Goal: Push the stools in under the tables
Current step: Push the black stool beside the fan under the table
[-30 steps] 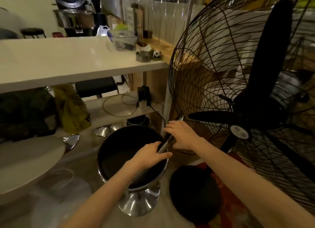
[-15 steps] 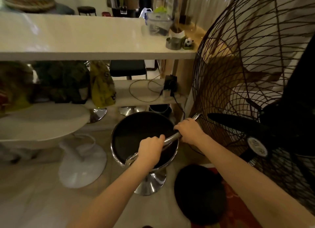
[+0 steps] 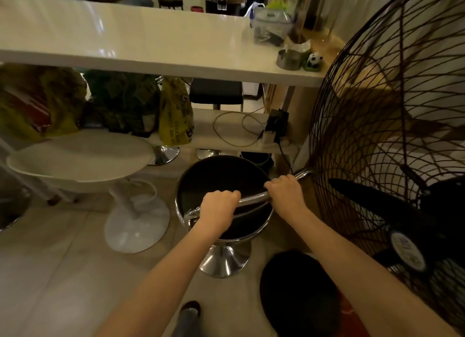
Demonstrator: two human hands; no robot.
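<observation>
Stool (image 3: 221, 185) (black seat, chrome base) is placed on the floor before the white tabletop (image 3: 151, 47); its chrome backrest bar (image 3: 254, 200) is clasped by left hand (image 3: 218, 208) and right hand (image 3: 285, 193), each grip fully curled.

The yellow bag (image 3: 176, 115) on the shelf under the table carries dark printed lettering, too blurred to read. The round label (image 3: 407, 251) on the fan hub has print too small to make out.
</observation>
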